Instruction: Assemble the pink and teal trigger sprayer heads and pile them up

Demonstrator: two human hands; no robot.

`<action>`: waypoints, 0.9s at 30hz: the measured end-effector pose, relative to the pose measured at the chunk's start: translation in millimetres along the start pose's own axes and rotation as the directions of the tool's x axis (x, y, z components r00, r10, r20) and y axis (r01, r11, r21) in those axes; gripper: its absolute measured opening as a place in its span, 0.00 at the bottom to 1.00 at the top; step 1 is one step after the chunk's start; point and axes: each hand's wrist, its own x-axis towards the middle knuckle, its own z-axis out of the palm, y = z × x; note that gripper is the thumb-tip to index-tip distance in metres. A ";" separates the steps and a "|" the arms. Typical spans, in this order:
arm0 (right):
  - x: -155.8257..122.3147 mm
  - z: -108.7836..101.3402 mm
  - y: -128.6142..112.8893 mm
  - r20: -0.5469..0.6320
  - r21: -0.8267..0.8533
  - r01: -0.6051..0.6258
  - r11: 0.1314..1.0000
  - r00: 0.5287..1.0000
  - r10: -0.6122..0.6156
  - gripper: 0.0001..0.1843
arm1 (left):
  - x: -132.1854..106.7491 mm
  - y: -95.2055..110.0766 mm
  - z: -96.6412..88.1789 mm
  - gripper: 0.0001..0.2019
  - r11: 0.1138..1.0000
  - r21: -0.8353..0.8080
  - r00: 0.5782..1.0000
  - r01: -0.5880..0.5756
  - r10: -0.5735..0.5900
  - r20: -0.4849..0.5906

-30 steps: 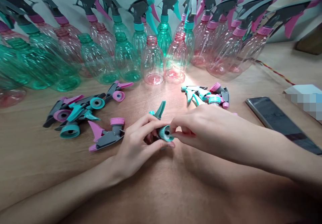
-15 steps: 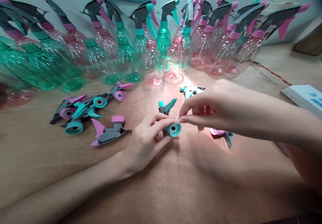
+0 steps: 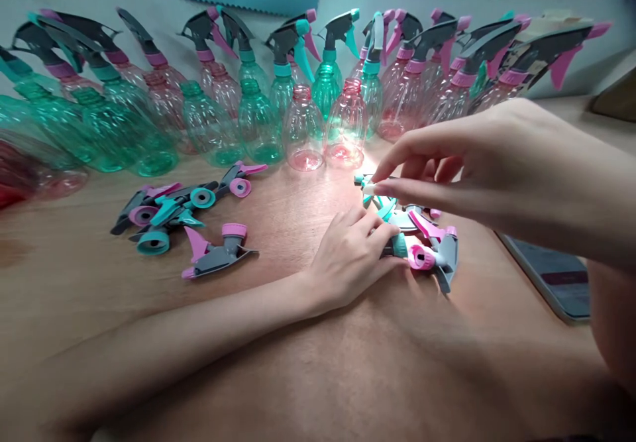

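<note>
My left hand lies low over the table with its fingers curled round a grey spray trigger head. Its teal collar shows past the fingertips, and the rest is mostly covered. A pink-and-grey trigger head lies right beside that collar. Above and to the right, my right hand is raised with thumb and forefinger pinched together. Something small and pale may be at the fingertips, too small to name. Under this hand are more trigger heads, among them a teal one, partly hidden.
To the left lie a pile of pink and teal trigger heads and a single pink one. Clear pink bottles and green bottles line the back, several with trigger heads fitted. A phone lies at right, under my right forearm.
My left hand has moved right with the teal-collared trigger head, to the heads lying there. My right hand has lifted away from the collar, up and to the right. The view has shifted slightly.
</note>
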 end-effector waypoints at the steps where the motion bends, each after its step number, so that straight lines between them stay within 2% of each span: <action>1: -0.2 0.0 0.1 -0.003 0.005 -0.012 1.000 1.000 0.012 0.07 | 1.5 0.3 1.5 0.17 1.000 0.005 1.000 0.005 -0.006 0.002; 6: 1.3 4.3 1.6 -0.039 0.018 -0.021 1.000 0.999 0.022 0.11 | -2.6 2.0 0.0 0.18 0.999 -0.035 0.996 0.017 -0.020 -0.092; 11: 8.4 34.0 2.3 -0.052 -0.084 0.059 0.995 0.997 -0.064 0.14 | -21.6 3.1 -20.2 0.14 0.997 -0.075 0.996 0.026 -0.033 -0.082; 14: 9.1 60.2 -6.1 0.020 -0.150 0.156 0.976 0.988 -0.155 0.17 | -40.2 -1.7 -38.9 0.07 0.998 -0.067 0.997 0.021 -0.026 -0.066; 16: 5.4 77.5 -15.9 0.125 -0.199 0.180 0.963 0.980 -0.157 0.16 | -55.6 -7.5 -52.4 0.03 0.998 -0.065 0.999 0.013 -0.015 -0.039; 17: 2.4 85.8 -21.4 0.204 -0.212 0.198 0.957 0.967 -0.154 0.18 | -64.0 -11.2 -59.4 0.03 0.999 -0.041 0.999 0.011 -0.013 -0.047; 19: -5.2 102.1 -31.9 0.252 -0.224 0.168 0.960 0.962 -0.110 0.23 | -81.0 -19.4 -73.6 0.03 1.000 0.021 0.997 0.018 -0.016 -0.080; 23: -18.8 130.3 -45.1 0.149 -0.199 0.080 0.977 0.988 -0.050 0.42 | -108.1 -37.5 -98.5 0.05 0.953 0.270 0.985 0.137 -0.103 -0.139; 25: -22.6 139.1 -46.3 0.151 -0.145 0.058 0.988 0.988 -0.036 0.45 | -114.6 -44.7 -104.7 0.08 0.887 0.395 0.969 0.239 -0.189 -0.161; 27: -25.0 142.9 -44.0 0.162 -0.112 0.050 0.992 0.986 -0.032 0.43 | -116.2 -49.3 -105.5 0.14 0.822 0.468 0.945 0.326 -0.293 -0.145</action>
